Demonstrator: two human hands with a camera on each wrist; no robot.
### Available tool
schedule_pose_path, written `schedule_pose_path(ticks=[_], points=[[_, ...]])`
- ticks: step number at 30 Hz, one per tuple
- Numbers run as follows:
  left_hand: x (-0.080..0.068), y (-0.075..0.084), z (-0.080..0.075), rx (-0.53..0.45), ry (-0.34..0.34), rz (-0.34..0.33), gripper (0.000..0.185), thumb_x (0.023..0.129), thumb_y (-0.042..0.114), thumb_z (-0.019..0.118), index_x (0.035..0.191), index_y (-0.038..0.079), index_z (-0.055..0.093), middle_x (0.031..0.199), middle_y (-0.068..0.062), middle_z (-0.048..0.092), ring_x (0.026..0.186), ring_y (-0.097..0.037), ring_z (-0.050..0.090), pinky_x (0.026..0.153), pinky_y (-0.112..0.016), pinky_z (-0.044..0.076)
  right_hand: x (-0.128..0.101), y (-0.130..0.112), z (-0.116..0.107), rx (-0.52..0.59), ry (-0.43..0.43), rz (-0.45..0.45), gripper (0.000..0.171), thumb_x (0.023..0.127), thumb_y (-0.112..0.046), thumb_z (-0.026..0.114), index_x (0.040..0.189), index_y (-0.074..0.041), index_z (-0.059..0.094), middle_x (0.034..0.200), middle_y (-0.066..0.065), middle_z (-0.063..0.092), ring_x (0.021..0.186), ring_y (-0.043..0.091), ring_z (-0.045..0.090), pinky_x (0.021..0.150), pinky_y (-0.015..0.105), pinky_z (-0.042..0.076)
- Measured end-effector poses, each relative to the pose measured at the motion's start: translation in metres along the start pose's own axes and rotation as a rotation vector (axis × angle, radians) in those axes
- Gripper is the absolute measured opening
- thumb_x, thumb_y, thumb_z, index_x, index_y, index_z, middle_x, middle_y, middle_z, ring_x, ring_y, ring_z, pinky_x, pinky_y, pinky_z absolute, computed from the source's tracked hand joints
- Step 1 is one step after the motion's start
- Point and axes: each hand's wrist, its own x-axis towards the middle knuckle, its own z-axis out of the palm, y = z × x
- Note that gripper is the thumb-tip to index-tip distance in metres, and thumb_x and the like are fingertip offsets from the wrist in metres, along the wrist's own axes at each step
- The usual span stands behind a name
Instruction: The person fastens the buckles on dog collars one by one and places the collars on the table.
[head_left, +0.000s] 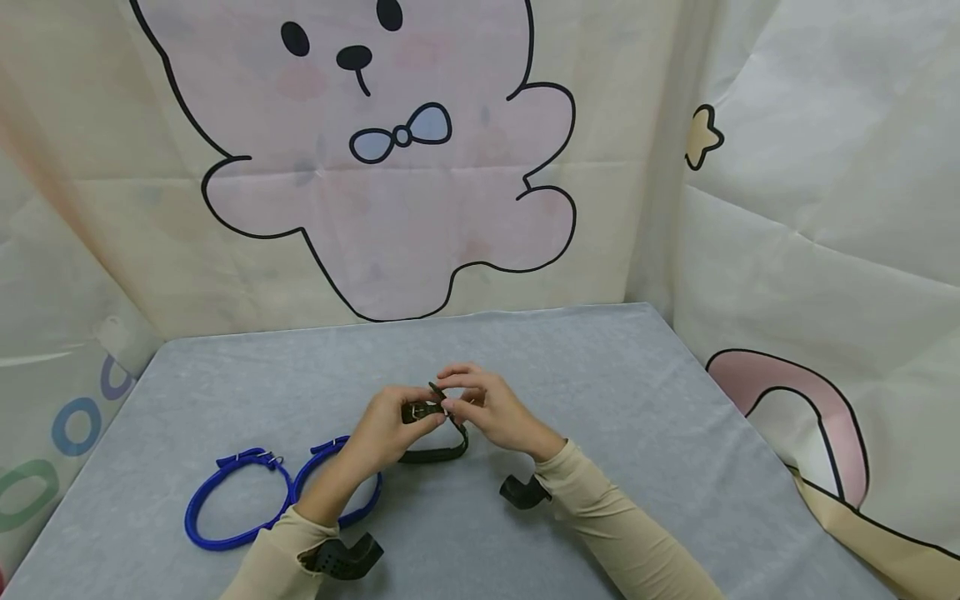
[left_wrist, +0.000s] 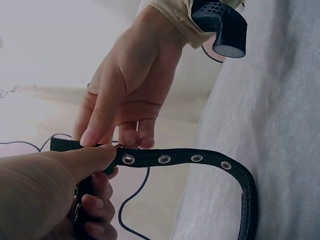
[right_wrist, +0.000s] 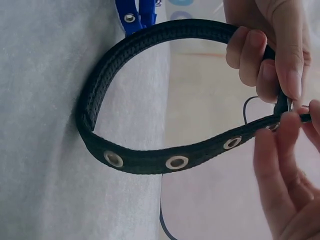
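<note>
A dark green collar (head_left: 438, 455) with metal eyelets hangs in a loop between my hands, its lower part near the table. My left hand (head_left: 390, 425) grips the collar's buckle end between thumb and fingers. In the right wrist view, the strap (right_wrist: 145, 162) curves round to the buckle, where both hands meet. My right hand (head_left: 495, 412) pinches the strap's free end at the buckle, its other fingers raised. In the left wrist view, the strap end sticks out past my left thumb (left_wrist: 95, 161). Fingers partly hide the buckle.
Two blue collars, one at left (head_left: 197, 512) and one partly behind my left forearm (head_left: 367, 512), lie side by side on the grey cloth-covered table (head_left: 585, 375). Printed fabric walls (head_left: 615, 167) surround the table. Each wrist carries a black camera mount (head_left: 525, 492).
</note>
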Motion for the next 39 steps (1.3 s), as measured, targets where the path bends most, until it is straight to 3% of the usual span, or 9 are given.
schedule_pose_path(ticks=[3, 7, 10, 16, 23, 28, 32, 39], points=[[0.0, 0.0, 0.0, 0.0, 0.002, -0.026, 0.021, 0.092, 0.016, 0.075, 0.11, 0.007, 0.077, 0.078, -0.001, 0.069, 0.058, -0.005, 0.047, 0.052, -0.023, 0.041, 0.0, 0.001, -0.002, 0.051, 0.006, -0.012, 0.028, 0.1, -0.002, 0.059, 0.126, 0.005, 0.064, 0.139, 0.027, 0.053, 0.069, 0.028, 0.063, 0.065, 0.026, 0.054], [0.0, 0.0, 0.001, 0.025, 0.005, -0.047, 0.025, 0.091, 0.016, 0.076, 0.114, 0.006, 0.076, 0.071, 0.001, 0.063, 0.057, -0.006, 0.046, 0.051, -0.024, 0.04, 0.0, 0.003, -0.006, 0.089, 0.011, -0.027, 0.026, 0.1, -0.001, 0.06, 0.124, 0.006, 0.062, 0.12, 0.028, 0.063, 0.07, 0.01, 0.063, 0.067, 0.03, 0.056], [0.001, 0.001, 0.002, 0.062, 0.008, -0.056, 0.023, 0.091, 0.016, 0.076, 0.112, 0.008, 0.076, 0.07, 0.002, 0.062, 0.058, -0.007, 0.047, 0.052, -0.024, 0.041, 0.001, 0.005, -0.007, 0.101, 0.008, -0.056, 0.024, 0.101, -0.001, 0.058, 0.123, 0.008, 0.06, 0.112, 0.029, 0.064, 0.075, 0.005, 0.064, 0.071, 0.031, 0.058], [0.002, 0.001, 0.002, 0.109, -0.011, -0.066, 0.019, 0.091, 0.017, 0.075, 0.11, 0.01, 0.076, 0.08, 0.002, 0.068, 0.063, -0.008, 0.052, 0.055, -0.024, 0.044, 0.003, 0.007, -0.008, 0.101, 0.019, -0.095, 0.02, 0.103, -0.003, 0.055, 0.12, 0.007, 0.059, 0.113, 0.027, 0.063, 0.085, 0.021, 0.067, 0.071, 0.034, 0.058], [0.002, -0.004, -0.004, -0.027, -0.054, -0.064, 0.031, 0.095, 0.011, 0.07, 0.126, 0.01, 0.067, 0.097, -0.009, 0.073, 0.077, -0.013, 0.062, 0.066, -0.027, 0.05, 0.005, 0.011, -0.009, 0.1, 0.075, -0.067, 0.019, 0.105, -0.004, 0.051, 0.12, 0.008, 0.056, 0.112, 0.026, 0.062, 0.082, 0.043, 0.064, 0.068, 0.039, 0.059], [0.003, -0.007, -0.008, -0.159, -0.114, -0.059, 0.037, 0.097, 0.005, 0.063, 0.134, 0.009, 0.057, 0.113, -0.021, 0.073, 0.099, -0.031, 0.069, 0.079, -0.032, 0.052, 0.005, 0.014, -0.011, 0.105, 0.111, -0.054, 0.019, 0.104, -0.004, 0.052, 0.12, 0.006, 0.056, 0.112, 0.027, 0.062, 0.079, 0.038, 0.064, 0.067, 0.035, 0.059], [0.004, -0.008, -0.011, -0.22, -0.138, -0.086, 0.037, 0.098, 0.005, 0.058, 0.134, 0.007, 0.052, 0.116, -0.021, 0.073, 0.092, -0.028, 0.067, 0.076, -0.031, 0.051, 0.006, 0.015, -0.012, 0.115, 0.125, -0.054, 0.019, 0.104, -0.004, 0.053, 0.12, 0.005, 0.057, 0.11, 0.027, 0.063, 0.078, 0.028, 0.065, 0.067, 0.035, 0.059], [0.004, -0.008, -0.013, -0.242, -0.093, -0.148, 0.029, 0.1, 0.015, 0.064, 0.125, 0.004, 0.055, 0.104, -0.014, 0.076, 0.077, -0.019, 0.06, 0.063, -0.027, 0.042, 0.007, 0.015, -0.011, 0.119, 0.175, -0.085, 0.022, 0.103, -0.002, 0.055, 0.123, 0.001, 0.047, 0.103, 0.027, 0.066, 0.069, 0.024, 0.064, 0.065, 0.031, 0.056]])
